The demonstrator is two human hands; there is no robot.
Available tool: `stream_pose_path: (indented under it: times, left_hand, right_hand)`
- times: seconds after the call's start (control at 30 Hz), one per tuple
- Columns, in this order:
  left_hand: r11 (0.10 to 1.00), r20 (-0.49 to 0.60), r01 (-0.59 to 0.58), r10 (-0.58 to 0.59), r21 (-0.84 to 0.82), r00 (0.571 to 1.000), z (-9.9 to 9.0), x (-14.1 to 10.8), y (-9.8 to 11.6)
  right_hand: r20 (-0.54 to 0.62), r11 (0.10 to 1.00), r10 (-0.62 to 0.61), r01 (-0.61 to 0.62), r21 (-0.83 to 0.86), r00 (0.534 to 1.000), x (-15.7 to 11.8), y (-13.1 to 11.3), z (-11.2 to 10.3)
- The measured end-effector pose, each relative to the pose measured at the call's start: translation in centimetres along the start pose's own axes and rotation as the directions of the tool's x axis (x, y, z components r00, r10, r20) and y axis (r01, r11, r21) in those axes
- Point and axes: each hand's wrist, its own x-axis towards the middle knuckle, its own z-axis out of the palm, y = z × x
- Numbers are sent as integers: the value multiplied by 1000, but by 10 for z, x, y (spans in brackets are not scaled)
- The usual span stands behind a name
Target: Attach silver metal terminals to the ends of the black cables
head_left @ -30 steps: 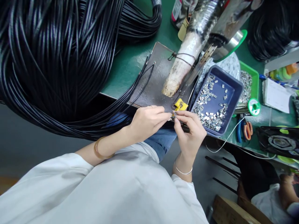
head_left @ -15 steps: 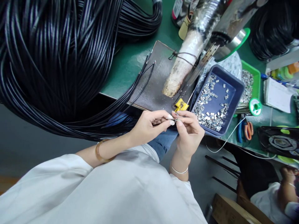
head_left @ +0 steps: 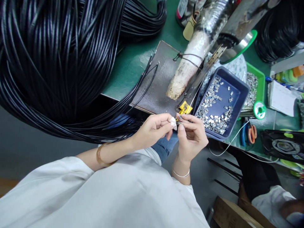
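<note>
In the head view, my left hand (head_left: pixel 156 128) is closed in a pinch near the front edge of the bench, with white covers on its fingertips. What it holds is too small to make out. Facing it, my right hand (head_left: pixel 192 134) pinches a small metallic piece (head_left: pixel 180 123) between thumb and fingers. The fingertips of both hands are a short way apart. Just beyond them lies a yellow part (head_left: pixel 185 108) on a dark board (head_left: pixel 152 88). To the right, a blue tray (head_left: pixel 237 101) holds several small metal pieces.
A large bundle of black cables (head_left: pixel 59 63) fills the left, its ends lying over the board. A wrapped post (head_left: pixel 187 66) slants above the board. Further right are a green tray (head_left: pixel 261 82), pliers (head_left: pixel 251 133) and a co-worker's sleeve (head_left: pixel 273 202).
My fingertips have moved slightly apart, and the small metallic piece now shows in my right hand. The view has shifted a little. The co-worker's arm at the lower right has moved.
</note>
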Motion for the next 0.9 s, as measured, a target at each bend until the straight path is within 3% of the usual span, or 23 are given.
stream_pose_path:
  times: [0.07,0.17,0.37,0.57,0.9]
  left_hand:
    - [987,41,66,-60,-146,997,-2,1,2]
    - [978,35,67,-61,-197,998,-6,3,3]
    - [991,11,35,-33,-130,999,-7,5,4]
    - [992,33,61,-58,-111,998,-10,6,8]
    - [988,78,93,-84,-119,993,-14,6,8]
  right_hand:
    - [12,996,45,-46,72,999,1,2,0]
    - [27,987,95,-98,126,995,4,3,-2]
    - [102,996,72,-77,44,992,8,1,-7]
    - [130,996,46,-56,72,990,9,2,-9]
    - [123,1000,-8,9,-10,992,9,1,-11]
